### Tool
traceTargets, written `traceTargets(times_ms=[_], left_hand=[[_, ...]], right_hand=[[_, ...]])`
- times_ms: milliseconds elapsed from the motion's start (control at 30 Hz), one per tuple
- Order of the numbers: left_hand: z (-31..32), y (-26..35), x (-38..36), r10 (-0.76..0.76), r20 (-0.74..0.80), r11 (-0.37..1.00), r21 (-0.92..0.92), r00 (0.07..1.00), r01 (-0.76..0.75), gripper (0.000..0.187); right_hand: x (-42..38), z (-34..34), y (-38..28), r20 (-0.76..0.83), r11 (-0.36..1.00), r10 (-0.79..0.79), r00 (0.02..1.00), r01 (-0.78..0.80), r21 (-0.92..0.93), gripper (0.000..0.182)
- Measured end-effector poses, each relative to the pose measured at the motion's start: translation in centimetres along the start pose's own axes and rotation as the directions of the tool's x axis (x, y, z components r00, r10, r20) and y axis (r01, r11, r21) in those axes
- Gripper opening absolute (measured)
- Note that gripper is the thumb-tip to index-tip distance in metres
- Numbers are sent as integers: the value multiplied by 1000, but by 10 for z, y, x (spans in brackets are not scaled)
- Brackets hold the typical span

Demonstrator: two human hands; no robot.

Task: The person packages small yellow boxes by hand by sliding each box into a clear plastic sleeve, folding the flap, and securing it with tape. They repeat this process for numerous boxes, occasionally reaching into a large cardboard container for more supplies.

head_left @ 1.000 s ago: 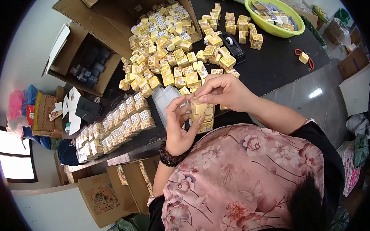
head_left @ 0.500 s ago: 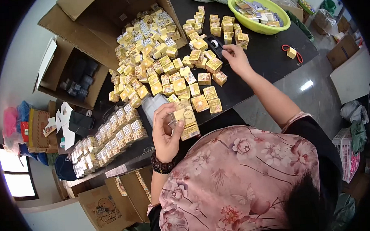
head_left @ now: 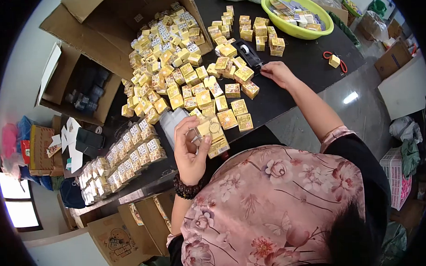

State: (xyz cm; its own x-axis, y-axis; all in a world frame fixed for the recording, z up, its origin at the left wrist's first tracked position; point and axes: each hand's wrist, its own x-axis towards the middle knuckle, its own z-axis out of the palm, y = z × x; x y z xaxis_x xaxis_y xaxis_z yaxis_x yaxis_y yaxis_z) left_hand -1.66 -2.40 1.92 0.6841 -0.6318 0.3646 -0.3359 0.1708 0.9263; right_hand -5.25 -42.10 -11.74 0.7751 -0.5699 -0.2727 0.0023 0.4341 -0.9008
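Observation:
My left hand (head_left: 191, 150) is closed around a small yellow printed box (head_left: 213, 136) in what looks like clear plastic, held just above the table's near edge. My right hand (head_left: 280, 75) pinches at the cutter end of a black tape dispenser (head_left: 248, 54), apparently on the end of its clear tape; the strip itself is barely visible. A white roll sits in the dispenser. Loose yellow boxes (head_left: 203, 98) lie beyond my left hand, several right beside the dispenser. Clear plastic sleeves (head_left: 170, 125) lie partly behind my left fingers.
A tilted cardboard carton (head_left: 97, 38) spills many yellow boxes onto the black table (head_left: 309, 64). Paired rows of boxes (head_left: 129, 154) stand at left. A green basin (head_left: 298, 32) holds cards at the back. Red-handled scissors (head_left: 343, 65) lie at right with a yellow box.
My right hand has drawn back from the top of the tape dispenser to its near end, fingers pinched. My left hand still holds the yellow box in nearly the same place.

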Motion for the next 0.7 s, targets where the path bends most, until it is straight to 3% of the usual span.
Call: traceTargets(times_ms=[100,233,267,333,367,433,467,500,567,700], left_hand=[[5,6,2,2,-34,999,-33,999,-3,39],[2,10,1,134,-121,990,68,984,-126,36],[0,10,0,176,-132,971,186,975,-150,35],[-2,11,-1,275,-147,893,405,950,-196,31],[-2,13,0,267,-141,893,408,953,-190,31],[0,18,4,434,14,686,644,901,-340,29],[4,18,2,417,-4,698,642,909,-317,28],[4,18,2,422,2,697,640,907,-325,28],[0,17,1,491,97,550,736,866,-394,30],[-9,15,-3,547,161,454,767,822,-453,36]], right_hand=[[7,-4,21,-41,999,-29,999,30,15,4],[-13,-1,20,-40,999,-47,998,47,13,3],[-47,28,-4,-43,1000,0,999,1,17,3],[-90,68,-30,274,997,-40,961,21,71,4],[-122,95,-46,373,997,-34,927,7,74,4],[-171,141,-64,533,998,-27,846,-4,56,6],[-186,156,-67,599,999,-17,801,-2,32,8],[-196,171,-69,581,999,41,813,-26,-33,10],[-198,183,-61,556,996,79,828,-41,-80,11],[-200,192,-56,522,979,173,835,-90,-180,16]])
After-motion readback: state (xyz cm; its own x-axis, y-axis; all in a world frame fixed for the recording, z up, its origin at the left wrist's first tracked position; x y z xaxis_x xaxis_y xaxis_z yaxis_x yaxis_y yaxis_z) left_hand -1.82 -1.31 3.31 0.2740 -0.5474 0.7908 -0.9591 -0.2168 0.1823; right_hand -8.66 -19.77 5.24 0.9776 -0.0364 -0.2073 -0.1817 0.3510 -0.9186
